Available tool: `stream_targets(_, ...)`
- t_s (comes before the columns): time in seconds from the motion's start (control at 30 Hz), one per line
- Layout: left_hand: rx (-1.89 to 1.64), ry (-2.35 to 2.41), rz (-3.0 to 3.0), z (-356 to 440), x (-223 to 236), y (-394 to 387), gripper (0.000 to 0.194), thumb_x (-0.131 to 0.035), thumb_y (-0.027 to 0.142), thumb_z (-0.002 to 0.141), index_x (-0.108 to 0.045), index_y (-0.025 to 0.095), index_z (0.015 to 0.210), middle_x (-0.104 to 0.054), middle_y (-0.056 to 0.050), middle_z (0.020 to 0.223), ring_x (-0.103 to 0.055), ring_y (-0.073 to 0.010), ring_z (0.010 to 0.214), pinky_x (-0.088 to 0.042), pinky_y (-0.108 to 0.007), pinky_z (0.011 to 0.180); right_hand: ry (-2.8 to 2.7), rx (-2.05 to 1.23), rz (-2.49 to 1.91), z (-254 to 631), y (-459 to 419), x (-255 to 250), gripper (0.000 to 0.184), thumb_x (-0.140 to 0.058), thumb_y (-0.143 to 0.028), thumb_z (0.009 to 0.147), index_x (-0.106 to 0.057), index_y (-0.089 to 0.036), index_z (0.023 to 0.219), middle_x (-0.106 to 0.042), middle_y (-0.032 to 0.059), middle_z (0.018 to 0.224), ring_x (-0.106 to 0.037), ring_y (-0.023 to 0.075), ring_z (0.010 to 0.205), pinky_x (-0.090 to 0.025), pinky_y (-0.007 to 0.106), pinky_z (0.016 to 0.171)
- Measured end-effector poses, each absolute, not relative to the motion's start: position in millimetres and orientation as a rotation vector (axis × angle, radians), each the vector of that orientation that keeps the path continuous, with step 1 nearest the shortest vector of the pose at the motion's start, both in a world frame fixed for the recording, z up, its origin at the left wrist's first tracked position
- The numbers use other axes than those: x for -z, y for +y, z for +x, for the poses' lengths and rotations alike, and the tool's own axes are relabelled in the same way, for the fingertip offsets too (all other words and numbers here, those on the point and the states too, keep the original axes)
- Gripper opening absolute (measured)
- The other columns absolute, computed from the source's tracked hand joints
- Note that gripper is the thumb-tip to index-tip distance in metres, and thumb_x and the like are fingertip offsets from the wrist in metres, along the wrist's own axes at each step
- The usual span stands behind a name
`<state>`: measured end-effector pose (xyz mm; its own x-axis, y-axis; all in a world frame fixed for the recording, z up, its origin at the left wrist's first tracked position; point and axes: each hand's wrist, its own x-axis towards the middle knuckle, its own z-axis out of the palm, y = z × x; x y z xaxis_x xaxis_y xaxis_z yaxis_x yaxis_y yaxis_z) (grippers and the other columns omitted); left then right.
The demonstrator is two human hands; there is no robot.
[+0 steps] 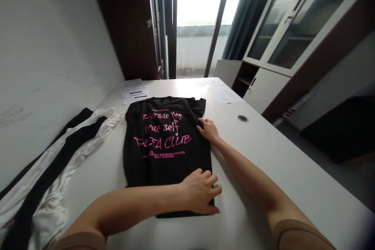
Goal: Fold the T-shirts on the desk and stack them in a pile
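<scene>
A black T-shirt (166, 170) with pink lettering lies spread out on the white table, its neckline at the far end and its hem towards me. My left hand (202, 189) reaches across the lower part of the shirt to its right edge, near the hem corner. Its fingers are bent and apart, with the thumb separate from them. Higher up, just below the right sleeve, my right hand (208, 129) touches the shirt's side edge with its fingertips, which are slightly apart. The left forearm covers part of the shirt's lower left.
Black and white garments (63, 164) lie in long strips along the wall on the left. Paper sheets (135, 91) rest at the table's far left, and more papers (224, 94) at the far right. A round cable hole (243, 118) sits near the right edge. Cabinets (269, 86) stand beyond.
</scene>
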<state>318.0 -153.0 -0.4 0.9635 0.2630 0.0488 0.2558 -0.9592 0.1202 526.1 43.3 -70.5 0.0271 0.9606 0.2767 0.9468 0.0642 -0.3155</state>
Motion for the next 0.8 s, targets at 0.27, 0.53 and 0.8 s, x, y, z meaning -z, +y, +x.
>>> stream_targets(0.27,0.032,0.759,2.957,319,7,-188,0.048,-0.059,0.063,0.091,-0.059,0.017,0.106,-0.067,-0.010,0.097,-0.065,-0.0268,0.085,-0.049,-0.039,0.074,-1.855,-0.234,-2.118,510,37,60,0.044,-0.047,-0.039,0.101,-0.057,-0.031,0.143,-0.071,0.0081,0.121,-0.066,0.0278,0.108,-0.050,0.037,0.089)
stream_targets(0.53,-0.109,0.695,2.670,315,-9,-193,0.018,-0.057,0.021,0.088,-0.054,0.023,0.106,-0.070,0.001,0.098,-0.065,-0.0172,0.086,-0.048,-0.029,0.076,-1.678,-0.288,-2.046,512,40,60,0.041,-0.039,-0.027,0.103,-0.065,-0.028,0.135,-0.066,0.0056,0.132,-0.064,0.0217,0.115,-0.048,0.030,0.097)
stream_targets(0.8,-0.335,1.065,2.620,309,-13,-190,0.038,-0.061,0.045,0.093,-0.055,0.022,0.122,-0.064,-0.008,0.112,-0.060,-0.0269,0.102,-0.048,-0.042,0.091,-1.768,-0.336,-2.118,519,39,54,0.038,-0.043,-0.027,0.101,-0.068,-0.028,0.129,-0.068,0.0053,0.128,-0.063,0.0229,0.115,-0.048,0.031,0.096)
